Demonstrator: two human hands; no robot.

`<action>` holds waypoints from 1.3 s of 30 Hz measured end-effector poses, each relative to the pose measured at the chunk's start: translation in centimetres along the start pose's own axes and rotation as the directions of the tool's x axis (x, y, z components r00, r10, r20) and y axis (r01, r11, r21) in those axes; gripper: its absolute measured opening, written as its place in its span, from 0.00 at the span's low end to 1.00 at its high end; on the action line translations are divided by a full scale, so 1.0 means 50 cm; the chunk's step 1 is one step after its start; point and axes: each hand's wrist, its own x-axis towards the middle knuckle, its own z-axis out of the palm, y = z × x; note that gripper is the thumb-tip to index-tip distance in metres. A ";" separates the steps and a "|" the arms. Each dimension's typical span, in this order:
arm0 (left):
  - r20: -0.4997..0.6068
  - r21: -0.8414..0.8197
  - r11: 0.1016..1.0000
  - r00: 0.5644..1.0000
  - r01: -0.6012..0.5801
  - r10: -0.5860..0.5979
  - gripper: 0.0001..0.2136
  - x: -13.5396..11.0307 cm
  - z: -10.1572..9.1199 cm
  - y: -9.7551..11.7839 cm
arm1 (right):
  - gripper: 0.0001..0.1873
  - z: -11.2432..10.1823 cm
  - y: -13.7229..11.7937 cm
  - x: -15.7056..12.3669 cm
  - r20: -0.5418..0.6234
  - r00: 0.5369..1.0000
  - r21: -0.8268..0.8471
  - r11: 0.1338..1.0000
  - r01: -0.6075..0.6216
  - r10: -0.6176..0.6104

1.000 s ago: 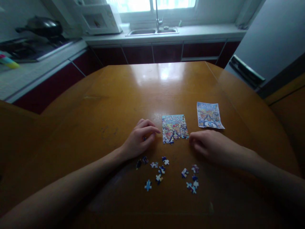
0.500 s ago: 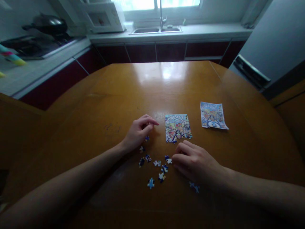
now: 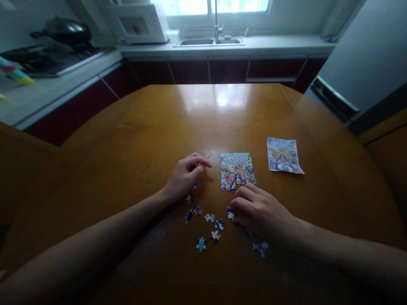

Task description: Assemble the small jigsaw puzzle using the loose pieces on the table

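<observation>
Puzzle [image 3: 237, 169], mostly joined, lies a little right of the middle of the frame on the wooden table [image 3: 159, 123], and its lower edge is partly covered for us by the right hand [image 3: 262, 209]. This hand has its fingers bent downward, and just beside them we see a white-and-blue piece [image 3: 229, 213]. The fingertips are turned away from us, so we cannot tell if the hand is gripping this piece. The left hand [image 3: 187, 173], near the centre, is loosely half-open, its index finger pointing to the puzzle but apart from it; a small blue piece [image 3: 196, 184] shows close under its thumb. Other loose pieces [image 3: 215, 236] are scattered in the lower middle, and those below the right hand sit in shadow, where their edges are hard to separate. Both forearms [image 3: 343, 248] are cut off by the frame, as is the microwave [image 3: 157, 21] at upper left. In its dark window we notice a reddish spot [image 3: 136, 29], perhaps a reflection. The double sink [image 3: 203, 45], at top centre, has two basins, seen too flatly for us to know their contents. The dark pan [image 3: 68, 31] at upper left stands over the stove [image 3: 60, 63], its inside hidden. Right of the puzzle lies a printed sheet [image 3: 282, 154], its small figures blurred.
</observation>
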 end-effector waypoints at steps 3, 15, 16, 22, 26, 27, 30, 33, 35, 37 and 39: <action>0.008 0.023 1.000 1.000 -0.013 0.013 0.09 -0.001 -0.001 -0.002 | 0.08 -0.002 -0.003 0.002 0.006 1.000 0.015 1.000 -0.022 0.022; 0.025 -0.001 1.000 0.999 0.030 -0.030 0.09 -0.002 -0.003 0.002 | 0.08 0.004 -0.007 -0.016 -0.037 0.986 0.073 0.985 -0.158 0.161; 0.026 -0.005 1.000 0.999 0.027 -0.027 0.09 -0.002 -0.003 0.001 | 0.06 0.005 -0.005 -0.017 -0.044 0.983 0.076 0.982 -0.173 0.177; 0.030 -0.010 1.000 0.999 0.022 -0.022 0.08 -0.002 -0.004 -0.003 | 0.06 0.016 0.003 -0.018 -0.032 0.986 0.104 0.982 -0.160 0.164; 0.032 -0.016 1.000 0.999 0.024 -0.023 0.08 -0.003 -0.004 -0.002 | 0.05 0.003 0.016 -0.013 -0.047 0.986 0.116 0.981 -0.153 0.160; 0.032 -0.018 1.000 0.999 0.023 -0.022 0.08 -0.003 -0.003 -0.002 | 0.04 -0.002 0.022 -0.011 -0.062 0.984 0.112 0.981 -0.161 0.168; 0.031 -0.019 1.000 0.999 0.022 -0.021 0.08 -0.002 -0.003 0.001 | 0.04 -0.016 0.044 -0.004 -0.125 0.968 0.077 0.975 -0.209 0.218; 0.033 -0.019 1.000 0.999 0.024 -0.023 0.08 -0.001 -0.003 0.002 | 0.03 -0.019 0.062 0.002 -0.158 0.956 0.053 0.969 -0.243 0.249; 0.036 -0.016 1.000 0.999 0.023 -0.023 0.08 -0.001 -0.003 0.002 | 0.03 -0.016 0.068 0.005 -0.168 0.953 0.043 0.968 -0.249 0.253; 0.038 -0.013 1.000 0.999 0.024 -0.023 0.08 -0.001 -0.003 0.000 | 0.04 -0.012 0.071 0.008 -0.173 0.953 0.035 0.969 -0.245 0.247; 0.039 -0.011 0.999 0.999 0.030 -0.030 0.08 -0.001 -0.003 -0.001 | 0.04 -0.009 0.071 0.010 -0.177 0.954 0.032 0.971 -0.239 0.241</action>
